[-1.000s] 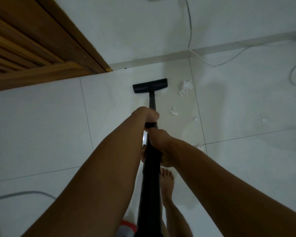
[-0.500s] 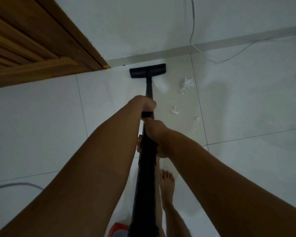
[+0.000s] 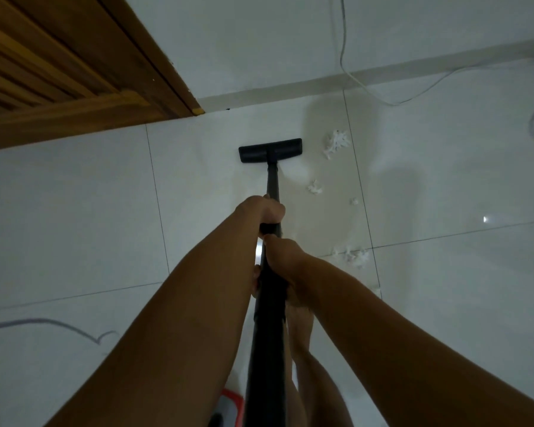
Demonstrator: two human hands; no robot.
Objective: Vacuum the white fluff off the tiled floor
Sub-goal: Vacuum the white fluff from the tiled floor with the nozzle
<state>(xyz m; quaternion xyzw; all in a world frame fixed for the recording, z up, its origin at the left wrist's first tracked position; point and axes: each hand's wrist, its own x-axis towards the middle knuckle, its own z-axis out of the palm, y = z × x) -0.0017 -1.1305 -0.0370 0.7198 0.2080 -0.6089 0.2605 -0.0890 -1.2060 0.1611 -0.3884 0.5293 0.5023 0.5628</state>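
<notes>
Both hands are gripping a black vacuum wand point(image 3: 267, 303) at frame centre, left hand point(image 3: 264, 212) above right hand point(image 3: 285, 260), while white fluff point(image 3: 336, 143) is lying right of the floor head point(image 3: 270, 150).

Arms outstretched, left hand point(image 3: 264, 212) ahead of right hand point(image 3: 285, 260), both apparently gripping the wand point(image 3: 273, 186).

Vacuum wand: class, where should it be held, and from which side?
Hold the vacuum wand on its upper section, from above and behind, as the left hand and right hand do. It slopes up from the floor head toward the person, so stacked grips there likely steer it best.
</notes>
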